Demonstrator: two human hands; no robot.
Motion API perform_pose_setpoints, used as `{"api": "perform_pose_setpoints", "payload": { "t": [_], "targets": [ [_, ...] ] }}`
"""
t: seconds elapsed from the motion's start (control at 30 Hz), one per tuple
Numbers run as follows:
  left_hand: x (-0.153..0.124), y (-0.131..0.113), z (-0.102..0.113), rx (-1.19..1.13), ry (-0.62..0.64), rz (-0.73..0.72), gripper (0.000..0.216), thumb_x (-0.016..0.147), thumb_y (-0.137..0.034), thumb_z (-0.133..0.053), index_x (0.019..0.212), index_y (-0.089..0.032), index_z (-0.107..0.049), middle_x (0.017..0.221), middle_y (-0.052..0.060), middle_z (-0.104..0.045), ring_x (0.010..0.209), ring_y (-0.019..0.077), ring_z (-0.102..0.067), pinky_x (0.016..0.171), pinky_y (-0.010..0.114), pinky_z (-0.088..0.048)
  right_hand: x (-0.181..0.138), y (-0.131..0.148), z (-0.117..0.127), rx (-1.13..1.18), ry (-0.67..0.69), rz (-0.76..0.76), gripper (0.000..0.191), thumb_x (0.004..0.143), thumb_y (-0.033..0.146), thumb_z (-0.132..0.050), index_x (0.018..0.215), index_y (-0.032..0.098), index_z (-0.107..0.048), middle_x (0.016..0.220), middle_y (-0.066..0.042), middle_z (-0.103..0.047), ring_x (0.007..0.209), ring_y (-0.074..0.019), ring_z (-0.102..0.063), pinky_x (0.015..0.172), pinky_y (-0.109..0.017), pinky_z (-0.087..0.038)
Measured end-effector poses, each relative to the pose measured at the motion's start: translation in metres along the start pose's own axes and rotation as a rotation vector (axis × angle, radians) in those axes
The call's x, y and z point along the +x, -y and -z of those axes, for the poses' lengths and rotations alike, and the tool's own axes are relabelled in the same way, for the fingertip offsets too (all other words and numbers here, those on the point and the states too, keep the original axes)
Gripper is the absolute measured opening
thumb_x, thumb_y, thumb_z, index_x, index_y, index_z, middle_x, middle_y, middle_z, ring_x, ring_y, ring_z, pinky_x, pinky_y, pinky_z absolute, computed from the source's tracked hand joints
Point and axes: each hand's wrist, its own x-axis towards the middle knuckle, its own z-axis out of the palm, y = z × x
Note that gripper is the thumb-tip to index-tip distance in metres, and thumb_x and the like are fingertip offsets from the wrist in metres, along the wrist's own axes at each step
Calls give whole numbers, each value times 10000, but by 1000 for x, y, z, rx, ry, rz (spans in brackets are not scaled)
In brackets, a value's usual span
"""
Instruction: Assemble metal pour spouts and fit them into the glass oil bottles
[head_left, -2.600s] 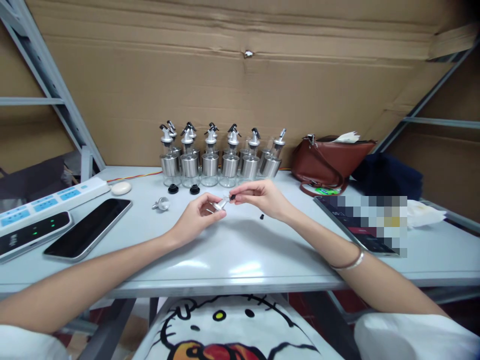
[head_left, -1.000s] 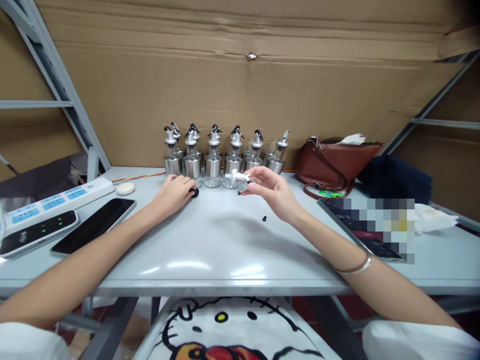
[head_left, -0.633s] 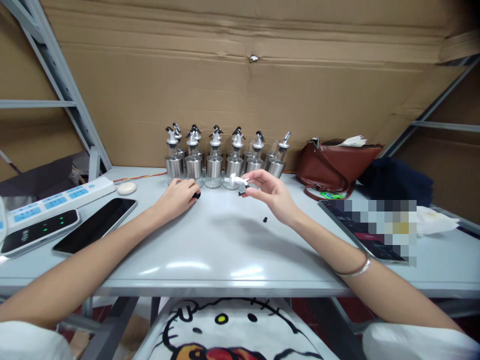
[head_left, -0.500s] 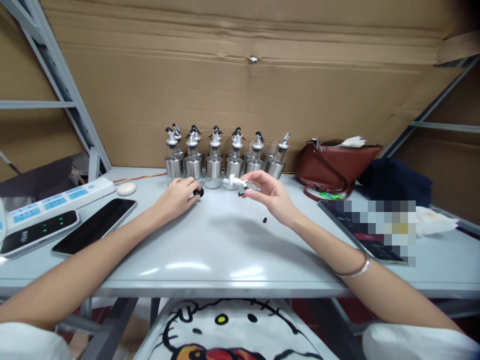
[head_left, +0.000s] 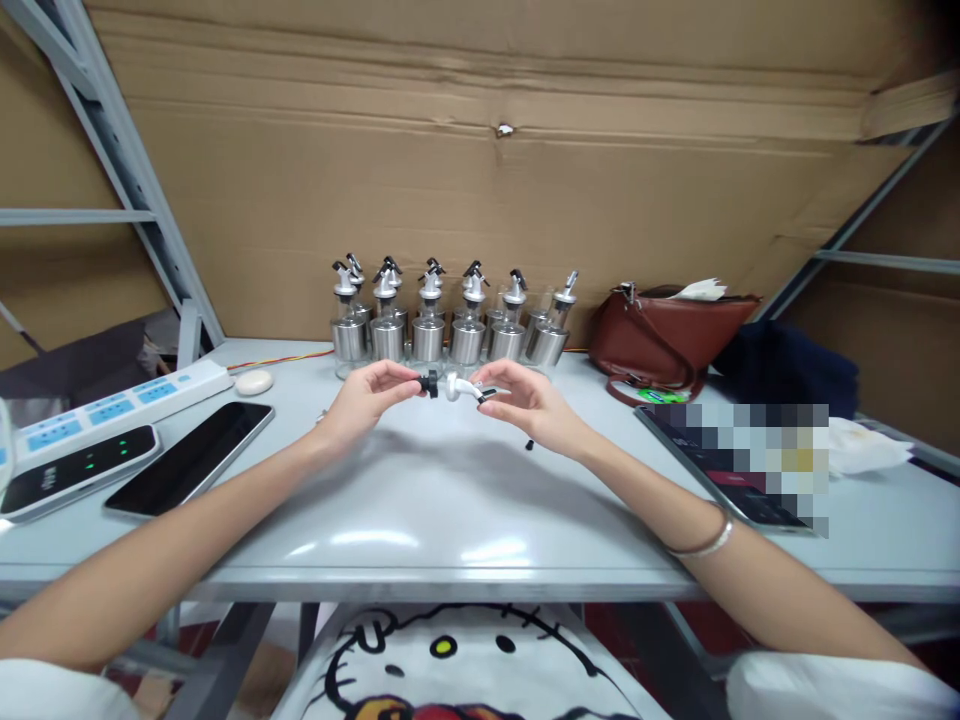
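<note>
Between thumb and fingers, my left hand (head_left: 373, 396) pinches a small black stopper (head_left: 428, 383) held sideways above the table. Opposite it, my right hand (head_left: 531, 402) grips a white pour spout (head_left: 459, 388) with a black lever, its wide end facing the stopper. A narrow gap separates the two parts. Beneath my right hand a tiny black cap (head_left: 529, 445) lies on the table. Behind both hands stand several glass-and-steel oil bottles (head_left: 428, 340) in rows, most front ones topped with white spouts and black levers.
At the left lie a phone (head_left: 191, 458), a black-topped device (head_left: 79, 470), a power strip (head_left: 124, 405) and a round white case (head_left: 253, 382). To the right are a brown handbag (head_left: 667, 335), a tablet (head_left: 720, 470) and a crumpled tissue (head_left: 866, 445). Cardboard (head_left: 480, 200) rises behind the table.
My left hand has lifted the black stopper off the table and brought it right, close to the spout. My right hand has turned the spout slightly and lowered it a little.
</note>
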Motion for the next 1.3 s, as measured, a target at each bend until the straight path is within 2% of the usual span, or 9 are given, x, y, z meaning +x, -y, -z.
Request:
{"api": "perform_pose_setpoints", "payload": {
  "t": [0.37, 0.6, 0.7, 0.97, 1.3],
  "targets": [
    [-4, 5, 0, -216, 104, 121, 265, 628, -320, -795, 738, -157, -617, 834, 11, -695, 858, 151, -636, 931, 348, -417, 1, -2, 1, 184, 72, -22, 236, 743, 237, -719, 938, 203, -590, 981, -30, -602, 898, -132, -584, 794, -289, -488],
    [-4, 5, -3, -246, 93, 204, 336, 533, -331, -834, 697, -145, -607, 801, 21, -692, 806, 157, -644, 909, 373, -439, -1, -1, -3, 192, 78, -95, 267, 692, 255, -755, 900, 192, -599, 938, -25, -611, 767, -115, -600, 735, -291, -514],
    [-4, 4, -2, -230, 82, 196, 328, 513, -325, -841, 662, -144, -612, 768, 24, -697, 783, 166, -651, 893, 368, -449, -2, 0, -4, 172, 83, -85, 249, 698, 238, -745, 902, 187, -610, 948, -24, -612, 743, -106, -600, 741, -292, -519],
    [-4, 9, 2, -166, 69, 164, 286, 535, -315, -826, 668, -150, -634, 746, 18, -702, 746, 151, -642, 812, 308, -461, -3, 1, -5, 97, 72, 4, 220, 721, 220, -722, 922, 180, -643, 962, -33, -631, 872, -137, -601, 861, -324, -511],
    [-5, 5, 1, -136, 53, 151, 273, 526, -329, -823, 650, -162, -645, 700, 16, -698, 715, 158, -640, 763, 296, -464, -5, 5, -6, 103, 53, -2, 234, 692, 224, -747, 903, 180, -655, 926, -29, -646, 830, -135, -615, 857, -325, -515]
  ]
}}
